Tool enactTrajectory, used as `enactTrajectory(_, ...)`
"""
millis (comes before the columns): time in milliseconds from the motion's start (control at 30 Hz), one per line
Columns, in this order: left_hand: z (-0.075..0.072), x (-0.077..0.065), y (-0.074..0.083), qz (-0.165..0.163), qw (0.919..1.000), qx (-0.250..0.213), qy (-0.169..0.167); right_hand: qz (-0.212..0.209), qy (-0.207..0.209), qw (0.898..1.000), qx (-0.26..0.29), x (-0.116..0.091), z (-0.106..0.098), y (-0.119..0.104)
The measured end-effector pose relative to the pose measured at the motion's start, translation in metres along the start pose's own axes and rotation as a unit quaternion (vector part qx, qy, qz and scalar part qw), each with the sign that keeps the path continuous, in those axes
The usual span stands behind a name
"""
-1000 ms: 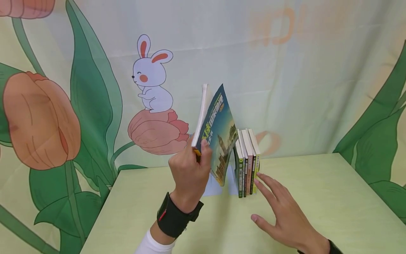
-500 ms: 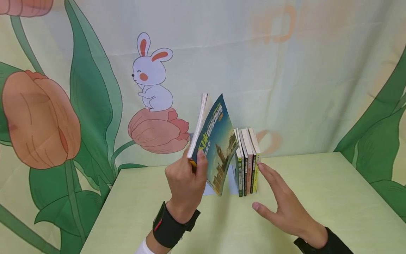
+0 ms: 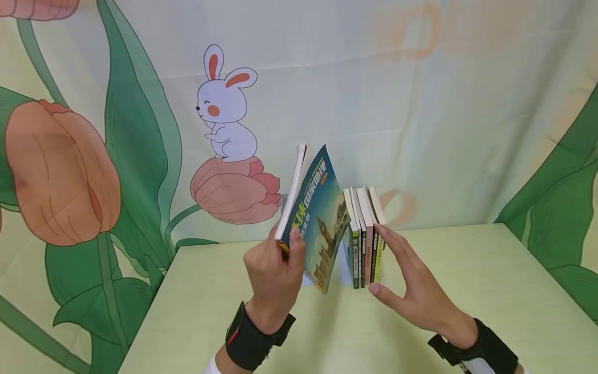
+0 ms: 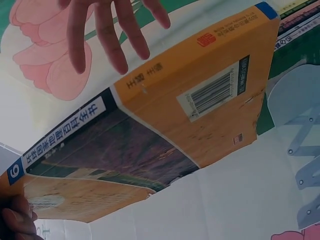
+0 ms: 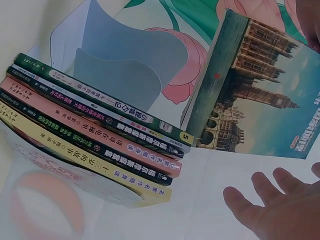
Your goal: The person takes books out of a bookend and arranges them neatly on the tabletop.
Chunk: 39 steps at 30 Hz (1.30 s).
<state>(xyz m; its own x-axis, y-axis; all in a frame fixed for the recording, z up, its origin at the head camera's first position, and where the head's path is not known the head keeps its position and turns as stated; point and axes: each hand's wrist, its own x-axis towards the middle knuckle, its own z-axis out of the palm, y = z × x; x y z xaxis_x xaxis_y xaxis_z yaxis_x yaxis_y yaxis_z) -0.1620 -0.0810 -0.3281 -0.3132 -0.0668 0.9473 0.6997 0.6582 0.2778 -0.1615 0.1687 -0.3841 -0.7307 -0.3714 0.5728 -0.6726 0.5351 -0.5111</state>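
My left hand (image 3: 273, 280) grips a thick paperback book (image 3: 322, 218) by its lower left corner, thumb on the front cover. The book is raised and tilted, its blue cover with a clock tower facing right and lifting away from the white pages. In the left wrist view its orange back cover (image 4: 210, 105) and spine show. My right hand (image 3: 420, 291) has its fingers extended beside a row of upright books (image 3: 366, 244), fingertips right at the yellow end book (image 5: 155, 192). In the right wrist view the spread fingers (image 5: 265, 187) hold nothing.
A pale blue metal bookend (image 5: 120, 55) stands at the green end of the row; its folding linkage (image 4: 305, 150) shows in the left wrist view. The books rest on a pale green table (image 3: 201, 306). Behind it hangs a printed curtain (image 3: 327, 67) with a rabbit and tulips.
The left hand has lowered the paperback toward the table. My right hand has risen slightly in the view along the yellow end book, its fingers still extended.
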Motion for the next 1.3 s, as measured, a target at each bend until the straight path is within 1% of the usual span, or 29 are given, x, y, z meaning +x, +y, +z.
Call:
enactTrajectory(133,-0.005,-0.003,0.001,-0.009,0.9998,-0.015,-0.004,0.001,0.002,1.000,0.004,0.001,0.000,0.000)
enactTrajectory(467,-0.016,-0.013,0.006,-0.019,0.9992,-0.023,-0.028,-0.014,0.015,1.000,0.005,0.004,0.001,0.000)
enactTrajectory(567,-0.018,-0.016,0.007,-0.022,0.9989,-0.027,-0.031,-0.014,0.015,1.000,0.006,0.004,0.002,0.001)
enactTrajectory(667,-0.020,-0.018,0.007,-0.033,0.9983,-0.032,-0.036,-0.010,0.012,1.000,0.009,0.005,0.002,0.001)
enactTrajectory(833,-0.024,-0.022,0.007,-0.064,0.9960,-0.039,-0.050,-0.003,0.005,1.000,0.015,0.005,0.002,0.001)
enactTrajectory(1067,-0.027,-0.028,0.007,-0.098,0.9911,-0.059,-0.068,-0.009,0.001,1.000,0.022,0.004,0.006,0.001)
enactTrajectory(1233,-0.029,-0.031,0.009,-0.139,0.9844,-0.060,-0.090,-0.019,0.001,0.999,0.029,0.003,0.011,0.001)
enactTrajectory(1300,-0.030,-0.031,0.009,-0.163,0.9792,-0.068,-0.100,-0.022,-0.004,0.999,0.030,0.003,0.012,0.002)
